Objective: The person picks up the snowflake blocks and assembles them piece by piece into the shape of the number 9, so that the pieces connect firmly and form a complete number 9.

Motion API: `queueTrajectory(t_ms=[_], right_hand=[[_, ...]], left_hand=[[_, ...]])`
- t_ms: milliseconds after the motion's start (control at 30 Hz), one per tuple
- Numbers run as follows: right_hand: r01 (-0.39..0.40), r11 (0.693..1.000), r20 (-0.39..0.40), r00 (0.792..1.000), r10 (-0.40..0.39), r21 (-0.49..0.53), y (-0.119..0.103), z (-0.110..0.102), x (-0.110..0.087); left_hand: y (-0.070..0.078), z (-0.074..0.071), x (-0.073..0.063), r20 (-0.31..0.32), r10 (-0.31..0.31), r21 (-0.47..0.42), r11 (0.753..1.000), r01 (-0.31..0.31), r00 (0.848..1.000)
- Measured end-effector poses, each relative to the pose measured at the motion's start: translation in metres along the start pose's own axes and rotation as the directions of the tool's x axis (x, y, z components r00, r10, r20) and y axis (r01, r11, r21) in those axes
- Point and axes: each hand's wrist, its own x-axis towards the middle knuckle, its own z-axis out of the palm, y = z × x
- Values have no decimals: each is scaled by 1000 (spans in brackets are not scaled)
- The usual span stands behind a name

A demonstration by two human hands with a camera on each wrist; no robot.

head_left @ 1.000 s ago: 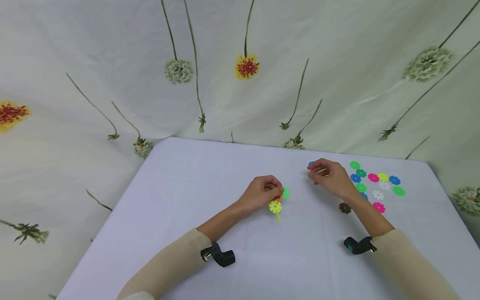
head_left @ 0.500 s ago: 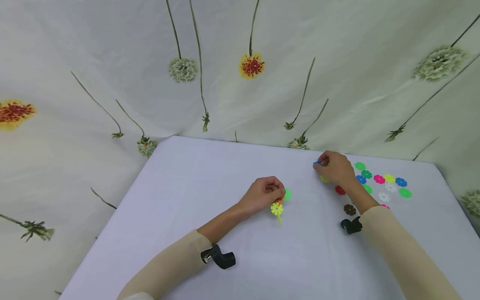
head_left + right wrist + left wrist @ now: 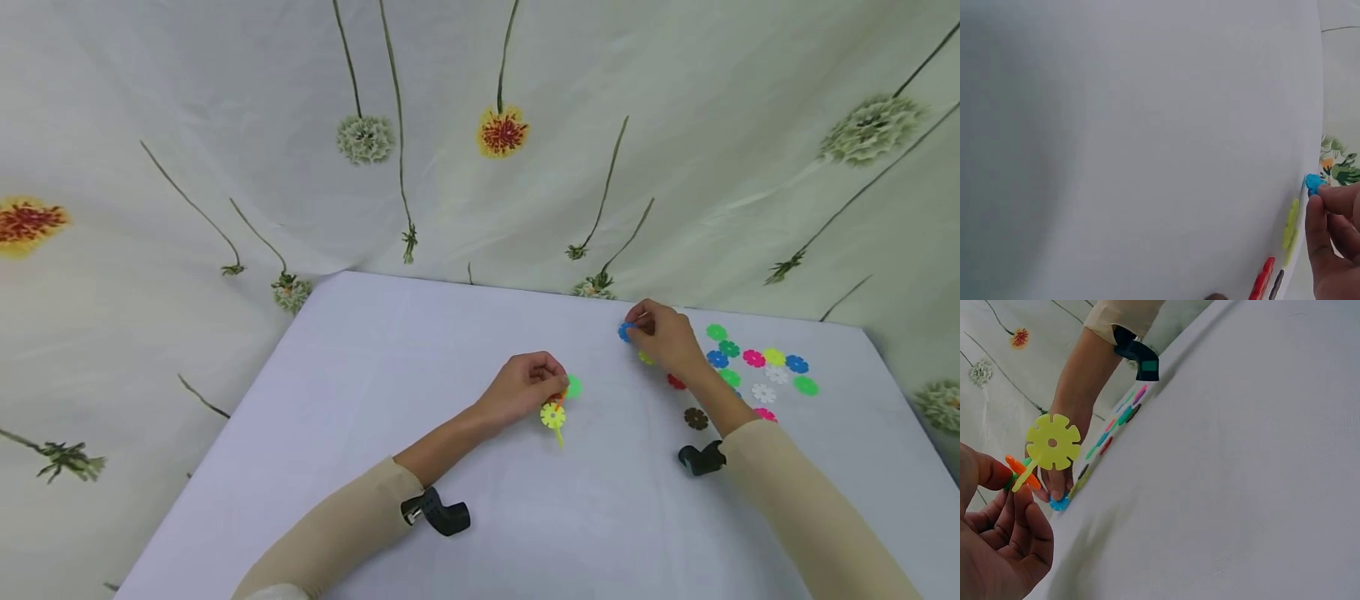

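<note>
My left hand (image 3: 525, 387) pinches a small cluster of joined plastic snowflake discs above the middle of the table. In the left wrist view the cluster shows a yellow disc (image 3: 1054, 442) face-on, a second yellow one edge-on and an orange disc (image 3: 1015, 464). A light green disc (image 3: 573, 387) shows beyond the fingertips in the head view. Farther back, my right hand (image 3: 667, 337) pinches a blue snowflake disc (image 3: 625, 332) between thumb and fingers. The right wrist view has this blue disc (image 3: 1314, 181) tilted at the fingertips; whether it still touches the table I cannot tell.
Loose discs lie at the right: green (image 3: 716, 332), pink (image 3: 753, 357), white (image 3: 763, 393), brown (image 3: 696, 418) and several others. A yellow disc (image 3: 646, 357) and a red disc (image 3: 677, 381) lie close under the right hand. A flowered cloth (image 3: 450, 192) hangs behind the table.
My right hand has reached slightly farther back and taken hold of the blue disc, which now shows at its fingertips. The left hand keeps its hold on the cluster, nearly still.
</note>
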Motion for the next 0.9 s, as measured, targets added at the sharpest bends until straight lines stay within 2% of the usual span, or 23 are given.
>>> queueTrajectory(t_ms=[367, 600, 900], right_hand=[[95, 986, -35, 995, -91, 137, -12, 9, -36], [167, 952, -26, 986, -166, 257, -25, 18, -62], [121, 918, 42, 988, -147, 377, -38, 25, -81]], left_hand=[[-7, -5, 4, -4, -33, -21, 999, 33, 999], [-6, -5, 5, -13, -50, -13, 999, 49, 999], [-3, -3, 3, -16, -53, -17, 998, 53, 998]])
